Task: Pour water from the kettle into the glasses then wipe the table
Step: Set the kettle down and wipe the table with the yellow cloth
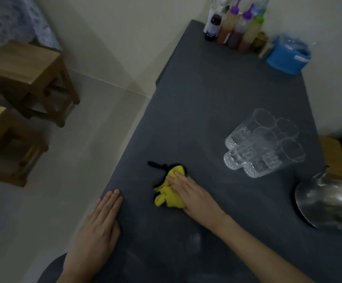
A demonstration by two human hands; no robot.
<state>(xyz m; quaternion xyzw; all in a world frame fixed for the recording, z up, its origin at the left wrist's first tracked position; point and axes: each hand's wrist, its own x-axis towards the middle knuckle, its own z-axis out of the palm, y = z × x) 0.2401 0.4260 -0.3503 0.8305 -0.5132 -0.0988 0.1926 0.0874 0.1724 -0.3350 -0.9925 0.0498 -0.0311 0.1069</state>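
A dark grey surface is seen from above, running away towards a pale wall. Its left edge is bordered by open tiled floor, where two wooden stools are set well apart from it. The left hand is laid flat just inside that left edge, fingers straight and together, with nothing held.

The right hand is pressed down on a bunched yellow cloth with black trim, near the middle of the surface. Its grip is loose: the fingers are stretched flat over the cloth rather than curled round it. A wide bare stretch of surface is left beyond the cloth.

Four clear glasses are clustered together to the right. A steel kettle is placed at the right edge, partly cut off. At the far end, bottles and a blue tub are lined against the wall. The label on the dark bottle is too blurred to be read.
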